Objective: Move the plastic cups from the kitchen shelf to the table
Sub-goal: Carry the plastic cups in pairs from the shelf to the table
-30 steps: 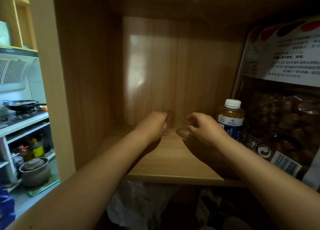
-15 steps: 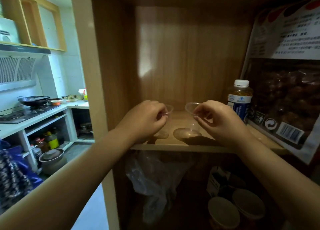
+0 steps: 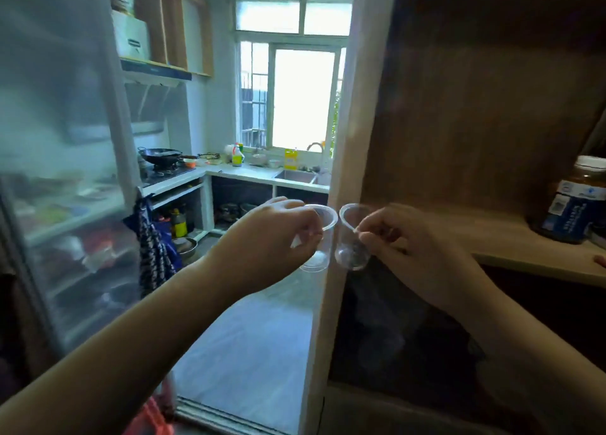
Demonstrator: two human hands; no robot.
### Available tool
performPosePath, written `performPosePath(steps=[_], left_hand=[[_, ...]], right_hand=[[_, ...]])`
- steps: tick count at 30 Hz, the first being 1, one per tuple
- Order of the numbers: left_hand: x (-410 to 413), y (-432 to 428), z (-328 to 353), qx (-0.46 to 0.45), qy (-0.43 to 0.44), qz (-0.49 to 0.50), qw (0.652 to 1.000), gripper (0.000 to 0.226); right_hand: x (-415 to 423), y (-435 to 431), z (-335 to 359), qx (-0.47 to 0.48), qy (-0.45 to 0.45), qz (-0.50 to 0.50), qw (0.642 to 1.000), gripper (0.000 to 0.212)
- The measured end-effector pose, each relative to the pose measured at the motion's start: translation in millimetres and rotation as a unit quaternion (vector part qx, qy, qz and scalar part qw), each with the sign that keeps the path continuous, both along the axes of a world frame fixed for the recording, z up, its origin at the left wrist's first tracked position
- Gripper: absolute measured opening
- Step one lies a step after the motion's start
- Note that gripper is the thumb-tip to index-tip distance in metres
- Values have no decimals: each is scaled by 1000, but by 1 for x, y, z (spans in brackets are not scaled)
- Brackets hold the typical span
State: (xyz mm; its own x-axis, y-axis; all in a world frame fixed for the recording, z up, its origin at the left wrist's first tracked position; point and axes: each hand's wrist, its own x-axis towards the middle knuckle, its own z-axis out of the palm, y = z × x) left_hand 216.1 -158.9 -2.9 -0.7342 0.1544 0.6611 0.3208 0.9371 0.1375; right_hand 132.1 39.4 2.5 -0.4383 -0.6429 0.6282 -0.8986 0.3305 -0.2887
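Clear plastic cups: two, one in each hand, both looking empty and hanging in the air just off the shelf's (image 3: 511,244) front edge.
Left cup (image 3: 319,238): the left hand (image 3: 272,238) is pinching it at the rim, grip pressed together on the thin wall.
Right cup (image 3: 352,238): the right hand (image 3: 403,238) is pinching its rim likewise; the two cups are sitting just beside each other.
Bottle (image 3: 577,202): one, white-capped with a blue label, standing on the shelf at the right.
Worktop (image 3: 259,172): carrying one wok (image 3: 159,155) and several small containers, contents too blurred to tell.
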Motion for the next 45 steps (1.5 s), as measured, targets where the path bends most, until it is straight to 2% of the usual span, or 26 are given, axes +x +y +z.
performPosePath(steps=[5, 11, 17, 22, 29, 34, 45], left_hand=[[98, -79, -26, 12, -22, 103, 994, 8], [247, -160, -51, 15, -66, 252, 965, 10], [389, -198, -53, 23, -79, 388, 918, 6], [465, -216, -59, 50, -64, 485, 871, 8], [520, -258, -77, 60, -53, 566, 820, 10], [528, -316, -92, 82, -46, 586, 805, 26], [533, -455, -112, 107, -101, 614, 775, 17]], right_hand=[[62, -96, -28, -15, -33, 111, 993, 4], [160, -225, -66, -11, -8, 249, 968, 5], [266, -328, -78, 5, -16, 399, 917, 10], [336, -387, -77, 6, -11, 499, 866, 11], [385, -462, -94, 14, -16, 578, 815, 13], [392, -535, -105, 26, -18, 616, 787, 13], [389, -690, -126, 50, -22, 645, 762, 17]])
